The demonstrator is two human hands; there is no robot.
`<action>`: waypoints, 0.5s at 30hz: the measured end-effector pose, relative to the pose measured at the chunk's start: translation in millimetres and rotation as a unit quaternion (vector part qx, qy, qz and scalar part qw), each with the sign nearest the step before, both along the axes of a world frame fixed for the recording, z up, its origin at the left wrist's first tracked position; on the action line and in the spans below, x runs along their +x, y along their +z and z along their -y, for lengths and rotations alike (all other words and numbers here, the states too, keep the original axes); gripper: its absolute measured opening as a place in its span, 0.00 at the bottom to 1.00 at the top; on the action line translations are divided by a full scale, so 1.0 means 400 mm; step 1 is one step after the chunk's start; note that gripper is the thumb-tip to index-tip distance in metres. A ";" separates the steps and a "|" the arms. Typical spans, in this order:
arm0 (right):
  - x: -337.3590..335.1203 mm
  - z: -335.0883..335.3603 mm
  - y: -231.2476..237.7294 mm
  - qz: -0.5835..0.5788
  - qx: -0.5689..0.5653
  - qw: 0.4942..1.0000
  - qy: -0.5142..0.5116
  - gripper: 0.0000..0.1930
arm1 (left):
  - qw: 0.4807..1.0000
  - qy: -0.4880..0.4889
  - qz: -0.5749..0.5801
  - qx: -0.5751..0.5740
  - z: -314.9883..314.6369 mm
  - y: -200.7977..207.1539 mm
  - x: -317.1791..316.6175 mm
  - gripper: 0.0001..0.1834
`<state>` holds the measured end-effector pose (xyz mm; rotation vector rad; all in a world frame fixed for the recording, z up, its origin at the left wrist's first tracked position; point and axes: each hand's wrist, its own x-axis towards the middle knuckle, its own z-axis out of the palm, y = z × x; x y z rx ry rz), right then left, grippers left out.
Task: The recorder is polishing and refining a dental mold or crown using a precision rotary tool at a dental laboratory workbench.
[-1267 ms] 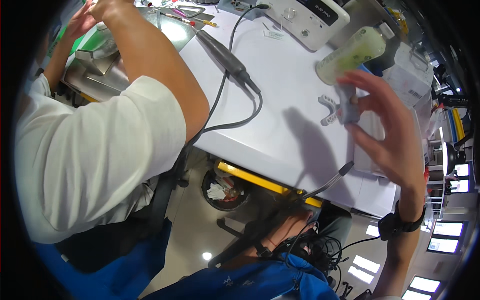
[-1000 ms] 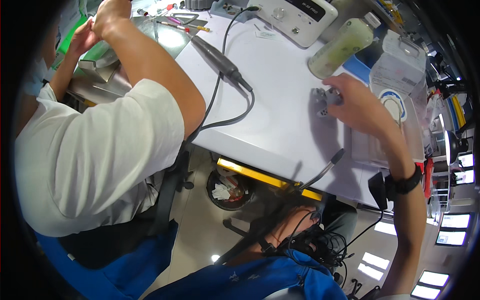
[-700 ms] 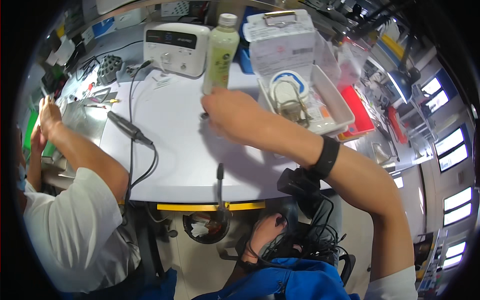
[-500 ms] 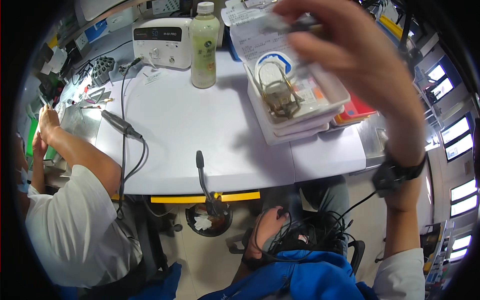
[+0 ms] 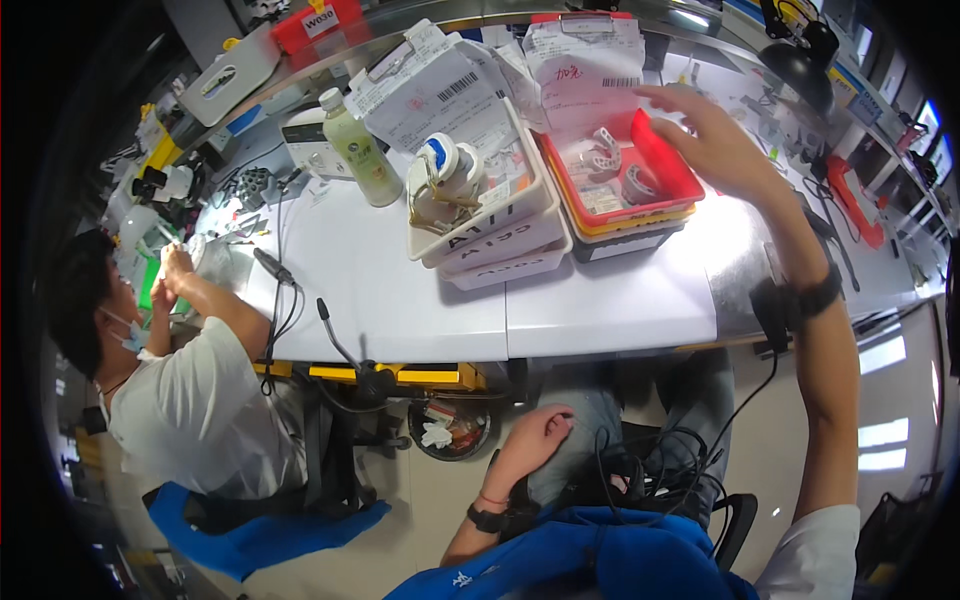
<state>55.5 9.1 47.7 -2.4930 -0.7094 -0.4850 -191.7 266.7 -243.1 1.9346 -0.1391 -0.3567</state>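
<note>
My right hand (image 5: 712,145) reaches over the far right side of the red tray (image 5: 625,215), fingers and thumb apart. I see nothing between them. In that tray lie a pale horseshoe-shaped dental model (image 5: 602,155) and a greyish arch-shaped dental model (image 5: 640,184). To its left, the top white tray (image 5: 540,200) of a stack holds a brass-coloured dental articulator (image 5: 447,205) and a white round piece with a blue centre (image 5: 437,152). My left hand (image 5: 538,440) rests on my thigh with its fingers curled in, and no object shows in it.
Clipped papers (image 5: 425,95) stand behind the trays. Further left are a green drink bottle (image 5: 360,150), a white control box (image 5: 308,140) and a corded handpiece (image 5: 272,265). A co-worker (image 5: 205,400) sits at the left. A bin (image 5: 450,432) stands under the table.
The view has swung right, bringing the whole red tray into sight. My right hand has moved from above the white tray to the red tray. My left hand stays on my thigh.
</note>
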 end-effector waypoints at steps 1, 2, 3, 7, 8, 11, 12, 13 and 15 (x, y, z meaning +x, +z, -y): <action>-0.030 0.042 0.012 0.035 0.009 0.999 -0.011 0.20 | 0.998 0.053 0.018 -0.006 -0.012 0.067 0.003 0.13; -0.065 0.097 0.023 0.023 0.006 0.999 -0.023 0.20 | 0.991 0.100 0.062 -0.058 -0.023 0.141 0.009 0.12; -0.098 0.168 0.025 0.011 -0.002 0.999 -0.043 0.20 | 0.980 0.146 0.033 -0.130 -0.022 0.254 0.025 0.11; -0.118 0.330 -0.069 -0.178 0.149 0.973 -0.009 0.20 | 0.899 0.339 0.265 -0.082 -0.107 0.483 0.150 0.14; -0.124 0.355 -0.091 -0.215 0.173 0.961 0.004 0.20 | 0.883 0.363 0.291 -0.064 -0.121 0.518 0.196 0.15; -0.181 0.372 -0.148 -0.198 0.194 0.960 0.046 0.21 | 0.902 0.375 0.215 -0.010 -0.181 0.597 0.324 0.24; -0.213 0.376 -0.148 -0.232 0.192 0.952 0.045 0.24 | 0.919 0.362 0.154 -0.029 -0.201 0.614 0.368 0.26; -0.233 0.382 -0.153 -0.278 0.204 0.937 0.052 0.26 | 0.911 0.376 0.166 -0.023 -0.228 0.632 0.415 0.26; -0.250 0.403 -0.157 -0.299 0.184 0.933 0.084 0.27 | 0.961 0.254 -0.049 -0.099 -0.256 0.644 0.478 0.30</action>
